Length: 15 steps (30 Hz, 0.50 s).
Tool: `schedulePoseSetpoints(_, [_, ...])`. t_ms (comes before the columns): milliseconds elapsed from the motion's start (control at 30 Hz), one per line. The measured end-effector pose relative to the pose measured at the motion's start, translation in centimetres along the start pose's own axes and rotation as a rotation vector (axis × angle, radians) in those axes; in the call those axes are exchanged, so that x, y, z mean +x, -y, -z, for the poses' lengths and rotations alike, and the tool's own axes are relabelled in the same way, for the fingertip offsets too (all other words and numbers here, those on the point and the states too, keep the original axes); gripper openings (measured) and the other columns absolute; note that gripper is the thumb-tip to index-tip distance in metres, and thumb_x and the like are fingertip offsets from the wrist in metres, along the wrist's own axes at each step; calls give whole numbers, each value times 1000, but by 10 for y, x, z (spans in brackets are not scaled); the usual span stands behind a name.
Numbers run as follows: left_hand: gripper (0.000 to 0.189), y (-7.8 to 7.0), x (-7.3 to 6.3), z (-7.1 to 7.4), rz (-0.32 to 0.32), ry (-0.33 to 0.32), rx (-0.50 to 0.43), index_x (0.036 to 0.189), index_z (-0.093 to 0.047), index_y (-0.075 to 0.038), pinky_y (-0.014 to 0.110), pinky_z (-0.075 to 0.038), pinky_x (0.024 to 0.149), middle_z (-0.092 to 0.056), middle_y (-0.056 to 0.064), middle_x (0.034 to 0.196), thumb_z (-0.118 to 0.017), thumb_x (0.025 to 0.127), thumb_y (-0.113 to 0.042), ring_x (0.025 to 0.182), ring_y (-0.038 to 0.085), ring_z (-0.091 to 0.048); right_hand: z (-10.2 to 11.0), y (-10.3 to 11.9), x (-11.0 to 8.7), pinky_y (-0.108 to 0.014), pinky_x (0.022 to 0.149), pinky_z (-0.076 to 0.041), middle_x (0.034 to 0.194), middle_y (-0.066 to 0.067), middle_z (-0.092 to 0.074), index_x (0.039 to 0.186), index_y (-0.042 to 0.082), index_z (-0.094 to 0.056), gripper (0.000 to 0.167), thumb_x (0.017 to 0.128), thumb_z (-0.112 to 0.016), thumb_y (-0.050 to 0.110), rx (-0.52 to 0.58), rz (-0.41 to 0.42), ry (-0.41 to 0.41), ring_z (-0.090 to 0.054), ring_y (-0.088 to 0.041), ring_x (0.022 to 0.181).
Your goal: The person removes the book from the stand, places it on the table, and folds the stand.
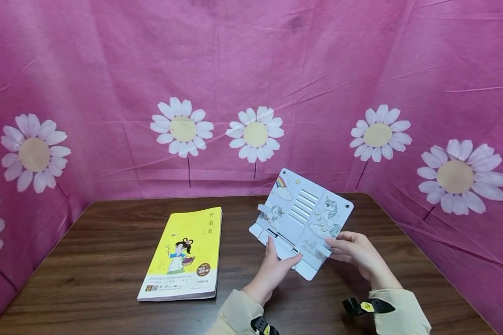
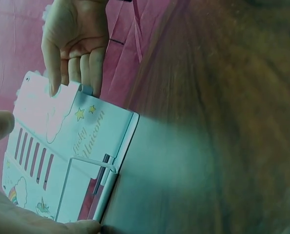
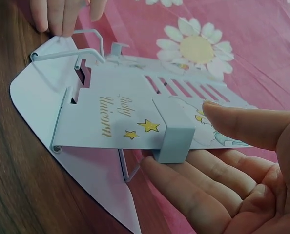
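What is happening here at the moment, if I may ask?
A person is handling a white unicorn stand, held at a tilt. The left hand holds its lower edge, while the right hand pinches the side edge by a clip, thumb on the printed face and fingers beneath. A yellow book lies shut on the table, off to the left, with neither hand on it.

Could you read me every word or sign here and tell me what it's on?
"Lucky Unicorn": white book stand.
"野葡萄": yellow book, upper right of cover.
Other cover print, including the round badge: too small to read surely.
Pink cloth, right wrist view's top right corner: cut-off lettering, unreadable.
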<state>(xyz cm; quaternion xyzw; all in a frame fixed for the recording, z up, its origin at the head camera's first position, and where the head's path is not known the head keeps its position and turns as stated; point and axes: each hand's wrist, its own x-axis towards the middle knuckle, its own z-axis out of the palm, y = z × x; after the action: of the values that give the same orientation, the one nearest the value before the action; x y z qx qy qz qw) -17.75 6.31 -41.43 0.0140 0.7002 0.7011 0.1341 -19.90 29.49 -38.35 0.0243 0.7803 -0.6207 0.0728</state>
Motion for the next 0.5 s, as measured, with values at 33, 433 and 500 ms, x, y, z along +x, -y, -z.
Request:
schedulePoseSetpoints(33, [110,0,1,1,1,0,-5,158,3,0,62,-9,120,2,27,164,-73,86,-34,151,44,0,-1,0,0,-37,82,-60,92,0,-72,109,-10,-64,29,94,-66,15,-1,5,11,-71,-12,83])
schedulePoseSetpoints(433, [107,0,10,15,14,-9,-26,158,4,-3,62,-8,120,2,24,165,-71,88,-34,152,42,1,-9,3,-3,-33,85,-59,104,-8,-74,130,-25,-44,55,90,-67,6,38,41,198,-71,-11,90])
schedulePoseSetpoints(500, [107,0,11,18,17,-19,-30,158,4,-3,62,-8,120,2,24,165,-71,88,-34,152,41,1,-11,4,-3,-32,85,-59,104,-8,-74,131,-25,-42,57,90,-67,4,54,32,226,-71,-11,91])
